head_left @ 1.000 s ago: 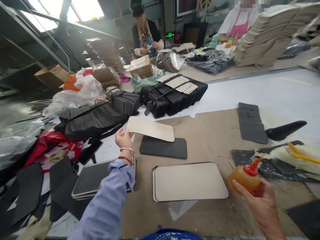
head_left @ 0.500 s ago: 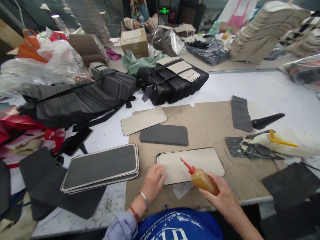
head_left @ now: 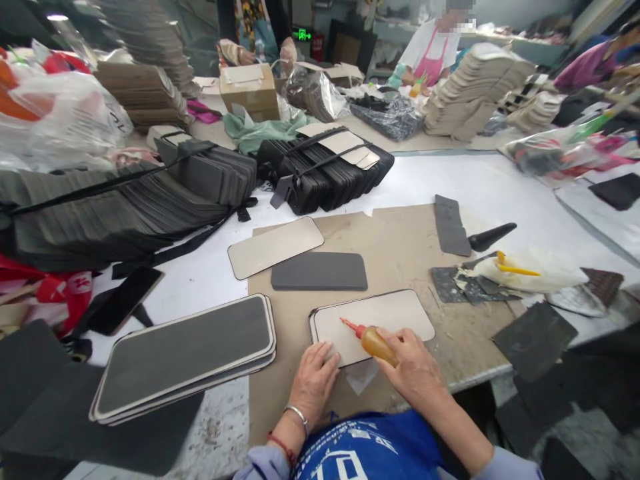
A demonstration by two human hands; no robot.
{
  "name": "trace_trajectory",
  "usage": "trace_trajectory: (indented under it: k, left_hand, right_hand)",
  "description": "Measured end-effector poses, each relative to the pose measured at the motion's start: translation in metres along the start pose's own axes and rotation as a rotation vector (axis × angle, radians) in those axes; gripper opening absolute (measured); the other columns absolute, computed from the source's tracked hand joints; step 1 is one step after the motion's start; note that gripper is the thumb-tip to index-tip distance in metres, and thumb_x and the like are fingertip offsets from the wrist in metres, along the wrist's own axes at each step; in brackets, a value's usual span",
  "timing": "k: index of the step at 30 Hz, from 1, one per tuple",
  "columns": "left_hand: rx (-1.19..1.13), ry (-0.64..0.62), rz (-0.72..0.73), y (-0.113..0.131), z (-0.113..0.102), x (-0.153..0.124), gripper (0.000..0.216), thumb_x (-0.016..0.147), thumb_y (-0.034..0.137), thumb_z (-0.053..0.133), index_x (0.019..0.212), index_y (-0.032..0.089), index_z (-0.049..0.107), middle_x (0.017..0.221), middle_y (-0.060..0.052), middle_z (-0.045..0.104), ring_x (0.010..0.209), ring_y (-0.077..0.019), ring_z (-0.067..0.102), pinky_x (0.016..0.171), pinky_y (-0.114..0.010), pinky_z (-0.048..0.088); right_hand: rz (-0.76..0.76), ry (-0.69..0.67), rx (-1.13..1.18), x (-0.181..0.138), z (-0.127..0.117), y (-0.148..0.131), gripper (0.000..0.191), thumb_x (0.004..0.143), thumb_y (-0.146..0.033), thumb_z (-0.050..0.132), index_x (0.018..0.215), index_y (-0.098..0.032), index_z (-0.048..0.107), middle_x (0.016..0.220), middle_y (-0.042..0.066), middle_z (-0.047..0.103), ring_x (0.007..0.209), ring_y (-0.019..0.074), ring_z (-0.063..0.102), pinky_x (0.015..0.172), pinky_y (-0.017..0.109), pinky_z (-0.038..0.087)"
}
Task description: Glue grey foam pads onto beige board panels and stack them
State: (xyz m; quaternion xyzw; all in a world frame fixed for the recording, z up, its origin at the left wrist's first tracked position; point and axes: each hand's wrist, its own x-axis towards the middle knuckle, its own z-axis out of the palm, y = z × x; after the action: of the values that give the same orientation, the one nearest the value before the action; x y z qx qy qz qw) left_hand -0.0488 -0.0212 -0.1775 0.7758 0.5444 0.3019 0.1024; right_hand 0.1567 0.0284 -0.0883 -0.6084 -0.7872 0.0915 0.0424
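Observation:
My right hand (head_left: pixel 413 367) grips a squeeze bottle (head_left: pixel 379 345) of amber liquid, likely glue. Its red nozzle points left and hangs over a beige rounded panel (head_left: pixel 375 320) with a dark edge. My left hand (head_left: pixel 315 377) lies with extended fingers on that panel's near left edge. Another panel's edge peeks out beneath it on the left. Further back are dark grey rounded pieces (head_left: pixel 320 271), and a second beige panel (head_left: pixel 275 248) partly overlaps the cardboard (head_left: pixel 400 240). To my left sits a stack of beige-rimmed grey panels (head_left: pixel 185 353).
Strapped bundles of black pieces (head_left: pixel 325 170) and grey pieces (head_left: pixel 125 207) stand behind. On the right are a black-handled tool (head_left: pixel 493 237) and a whitish bag with a yellow strip (head_left: pixel 525 273). A phone (head_left: pixel 125 300) lies left. People work across the table.
My right hand has brought the bottle left and closer to my left hand. My left fingers now lie further onto the panel's near edge. The camera view has swung right.

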Motion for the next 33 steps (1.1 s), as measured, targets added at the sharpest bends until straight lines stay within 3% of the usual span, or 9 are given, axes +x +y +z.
trace_trajectory:
  k: [7, 11, 14, 17, 23, 26, 28, 33]
  left_hand:
    - [0.0, 0.021, 0.005, -0.001, 0.0, 0.0, 0.021, 0.081, 0.014, 0.051, 0.096, 0.021, 0.062, 0.107, -0.009, 0.062, 0.104, -0.0247, 0.056, 0.084, -0.044, 0.053]
    - [0.008, 0.027, 0.011, -0.001, 0.002, -0.001, 0.021, 0.081, 0.014, 0.051, 0.097, 0.021, 0.062, 0.108, -0.009, 0.061, 0.104, -0.0245, 0.056, 0.084, -0.044, 0.053]
    - [-0.004, 0.071, 0.005, -0.001, 0.004, -0.003, 0.02, 0.083, 0.014, 0.048, 0.097, 0.02, 0.061, 0.107, -0.01, 0.06, 0.103, -0.0239, 0.055, 0.084, -0.044, 0.053]
    - [-0.047, 0.147, -0.009, -0.001, 0.006, -0.006, 0.016, 0.084, 0.016, 0.048, 0.095, 0.017, 0.059, 0.101, -0.01, 0.06, 0.101, -0.0224, 0.055, 0.084, -0.04, 0.054]
    - [-0.075, 0.211, 0.033, -0.002, 0.004, -0.011, 0.009, 0.083, 0.014, 0.052, 0.087, 0.014, 0.059, 0.085, -0.008, 0.061, 0.086, -0.0191, 0.057, 0.08, -0.036, 0.054]
    - [-0.061, 0.212, 0.076, -0.003, 0.002, -0.014, 0.013, 0.084, 0.012, 0.05, 0.092, 0.015, 0.06, 0.087, -0.007, 0.063, 0.089, -0.0183, 0.058, 0.081, -0.036, 0.053]
    - [-0.053, 0.206, 0.09, -0.005, 0.002, -0.015, 0.015, 0.085, 0.012, 0.048, 0.094, 0.015, 0.059, 0.088, -0.007, 0.063, 0.09, -0.018, 0.058, 0.082, -0.035, 0.053]
    - [-0.046, 0.192, 0.083, -0.007, 0.002, -0.016, 0.014, 0.085, 0.014, 0.049, 0.093, 0.014, 0.06, 0.089, -0.007, 0.064, 0.091, -0.0179, 0.059, 0.083, -0.035, 0.054]
  right_hand:
    - [0.166, 0.088, -0.19, 0.004, -0.013, 0.044, 0.037, 0.074, -0.026, 0.057, 0.111, -0.026, 0.058, 0.077, 0.004, 0.044, 0.071, 0.02, 0.049, 0.063, 0.033, 0.044]
    - [0.211, 0.141, -0.353, -0.01, -0.023, 0.071, 0.032, 0.074, -0.031, 0.057, 0.106, -0.026, 0.06, 0.075, 0.004, 0.043, 0.071, 0.0205, 0.048, 0.062, 0.033, 0.044]
    - [0.24, 0.141, -0.411, -0.025, -0.028, 0.077, 0.03, 0.075, -0.031, 0.057, 0.104, -0.026, 0.06, 0.075, 0.004, 0.043, 0.069, 0.0199, 0.048, 0.059, 0.031, 0.043]
    - [0.224, 0.121, -0.433, -0.036, -0.028, 0.058, 0.032, 0.075, -0.027, 0.057, 0.107, -0.024, 0.059, 0.074, 0.004, 0.043, 0.067, 0.02, 0.047, 0.056, 0.031, 0.042]
    - [0.04, 0.026, -0.198, -0.042, -0.011, -0.03, 0.043, 0.073, -0.019, 0.057, 0.114, -0.028, 0.053, 0.082, 0.005, 0.048, 0.075, 0.0205, 0.05, 0.062, 0.03, 0.044]
    - [0.004, -0.011, -0.125, -0.042, -0.006, -0.046, 0.042, 0.071, -0.018, 0.059, 0.111, -0.027, 0.054, 0.084, 0.006, 0.049, 0.078, 0.0207, 0.051, 0.063, 0.029, 0.044]
    - [0.036, -0.006, -0.147, -0.046, -0.007, -0.032, 0.041, 0.072, -0.02, 0.059, 0.112, -0.028, 0.054, 0.082, 0.005, 0.048, 0.076, 0.0203, 0.051, 0.061, 0.028, 0.044]
    - [0.171, 0.086, -0.331, -0.066, -0.019, 0.045, 0.034, 0.076, -0.028, 0.055, 0.11, -0.024, 0.056, 0.075, 0.004, 0.045, 0.07, 0.0202, 0.049, 0.062, 0.031, 0.044]
